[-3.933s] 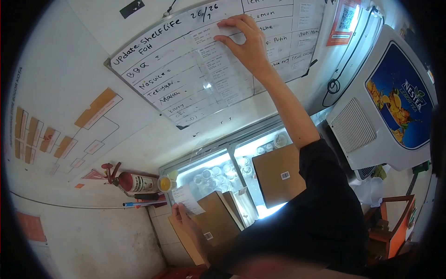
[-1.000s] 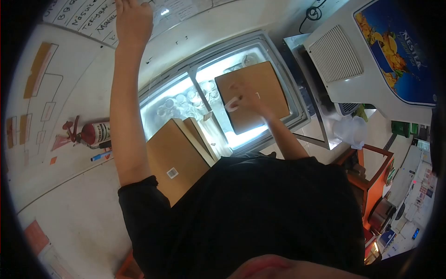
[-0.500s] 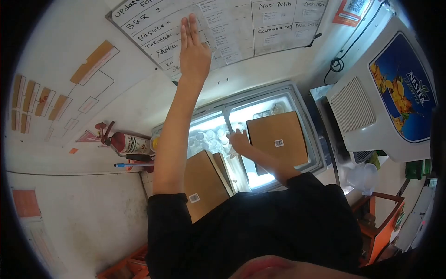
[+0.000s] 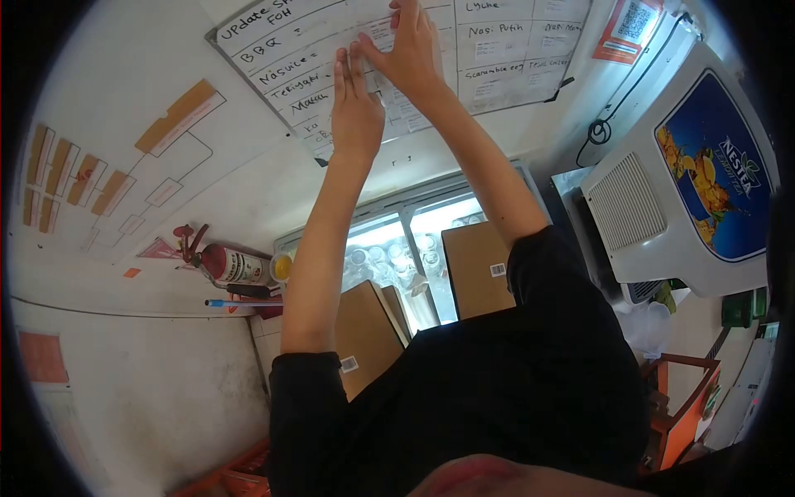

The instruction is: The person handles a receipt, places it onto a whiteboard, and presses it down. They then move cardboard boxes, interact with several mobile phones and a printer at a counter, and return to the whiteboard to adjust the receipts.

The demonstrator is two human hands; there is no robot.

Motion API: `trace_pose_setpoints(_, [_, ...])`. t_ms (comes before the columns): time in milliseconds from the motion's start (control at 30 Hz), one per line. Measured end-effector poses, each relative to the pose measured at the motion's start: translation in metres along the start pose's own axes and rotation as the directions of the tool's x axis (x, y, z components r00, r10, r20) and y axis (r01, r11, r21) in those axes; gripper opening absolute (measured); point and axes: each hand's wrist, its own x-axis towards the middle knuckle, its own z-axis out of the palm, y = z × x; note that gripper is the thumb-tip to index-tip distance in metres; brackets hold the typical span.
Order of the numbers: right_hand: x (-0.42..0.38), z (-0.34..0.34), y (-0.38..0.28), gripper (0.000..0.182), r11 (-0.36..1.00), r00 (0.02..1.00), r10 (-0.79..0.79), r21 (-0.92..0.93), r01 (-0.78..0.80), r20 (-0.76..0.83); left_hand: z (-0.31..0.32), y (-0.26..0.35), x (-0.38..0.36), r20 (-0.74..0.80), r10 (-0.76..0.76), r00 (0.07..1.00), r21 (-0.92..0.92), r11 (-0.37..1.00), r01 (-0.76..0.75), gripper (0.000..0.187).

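Observation:
A whiteboard point(image 4: 505, 103) with handwritten words and a ruled grid hangs on the wall at the top of the view. Printed paper strips point(image 4: 407, 114) are fixed down its middle. My left hand point(image 4: 358, 116) lies against the lower part of the board, fingers stretched upward beside the strips. Higher up and to the right, my right hand point(image 4: 411, 58) rests on the paper area, its thumb spread away from the fingers and close to the left fingertips. Its upper fingertips reach the top edge of the view. I see nothing held in either hand.
Below the board is a lit chest freezer point(image 4: 402, 207) with clear containers inside. Cardboard boxes point(image 4: 364, 331) and another brown box point(image 4: 476, 273) sit on it. A fire extinguisher point(image 4: 236, 265) stands left; a Nestea dispenser point(image 4: 662, 199) stands right.
My right hand has risen from above the freezer to the whiteboard. My left hand stays on the board, and the view has shifted slightly, showing more of the board's upper rows.

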Motion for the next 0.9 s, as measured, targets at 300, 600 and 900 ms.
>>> trace_pose_setpoints(300, [0.004, 0.026, -0.006, 0.046, 0.964, 0.991, 0.071, -0.264, -0.038, 0.115, 0.011, -0.01, -0.002, 0.067, 0.075, 0.995, 0.192, 0.978, -0.086, 0.044])
trace_pose_setpoints(600, [-0.01, 0.032, -0.039, 0.062, 0.969, 0.991, 0.126, -0.22, -0.116, 0.032, -0.012, 0.004, 0.003, 0.187, 0.06, 0.98, 0.535, 0.831, -0.153, 0.063])
trace_pose_setpoints(900, [-0.015, 0.065, -0.009, 0.037, 0.985, 0.901, 0.174, 0.094, -0.148, -0.398, -0.006, 0.001, 0.003, 0.154, 0.055, 0.987, 0.425, 0.898, -0.117, 0.065])
